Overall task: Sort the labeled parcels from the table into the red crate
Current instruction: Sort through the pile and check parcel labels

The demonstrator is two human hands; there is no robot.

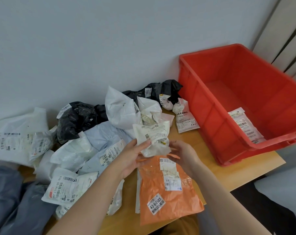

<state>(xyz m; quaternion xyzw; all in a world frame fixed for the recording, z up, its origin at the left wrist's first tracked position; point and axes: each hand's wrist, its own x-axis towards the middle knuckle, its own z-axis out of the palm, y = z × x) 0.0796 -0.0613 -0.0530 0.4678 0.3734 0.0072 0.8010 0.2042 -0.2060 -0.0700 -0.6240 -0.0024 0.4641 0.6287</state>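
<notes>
My left hand (132, 156) and my right hand (183, 156) together hold a small crumpled white parcel (152, 138) with a barcode label, just above the table's middle. Under them lies an orange parcel (167, 192) with white labels. The red crate (232, 126) stands on the table at the right, apart from my hands. One white labeled parcel (244, 124) lies on its floor near the front wall. A heap of white, black and pale blue parcels (86, 136) covers the table's left and back.
The wooden table (216, 170) meets a plain wall behind the heap. A small white parcel (185, 118) leans close to the crate's left wall. Grey bags (13, 197) lie at the lower left. The table's front edge runs beside the orange parcel.
</notes>
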